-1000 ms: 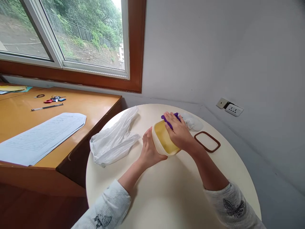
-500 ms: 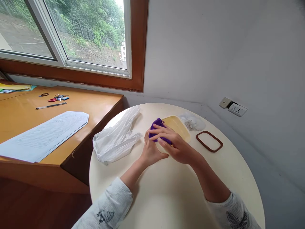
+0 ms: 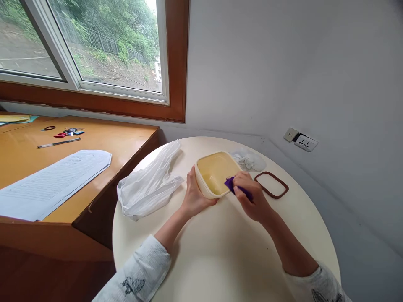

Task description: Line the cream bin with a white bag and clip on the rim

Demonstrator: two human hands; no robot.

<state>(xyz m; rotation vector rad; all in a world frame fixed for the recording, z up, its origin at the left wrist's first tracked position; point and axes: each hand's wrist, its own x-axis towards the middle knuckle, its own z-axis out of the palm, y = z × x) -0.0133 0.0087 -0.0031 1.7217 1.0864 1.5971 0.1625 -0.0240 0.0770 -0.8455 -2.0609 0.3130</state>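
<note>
A pale yellow plastic food container (image 3: 204,187) sits tilted on the round table, its open top facing up and toward me. My left hand (image 3: 195,195) grips its left side and near corner, fingers along the outer wall. In my right hand (image 3: 252,196) is a bunched purple cloth (image 3: 231,183), gripped beside the container's right near rim. One end of the cloth sticks out toward the rim; the rest is hidden in the fist. To the right lies a brown-rimmed lid or frame (image 3: 271,184), flat on the table.
A white plastic bag (image 3: 147,184) lies crumpled on the left of the round table (image 3: 214,260). Behind the container is a clear crumpled bag (image 3: 248,159). A wooden desk (image 3: 126,134) holds papers (image 3: 63,180), a pen (image 3: 58,143) and keys (image 3: 69,132).
My right hand has moved right and toward me with the purple cloth, off the container's left near rim. The container's inside now shows. My left hand stays on its side.
</note>
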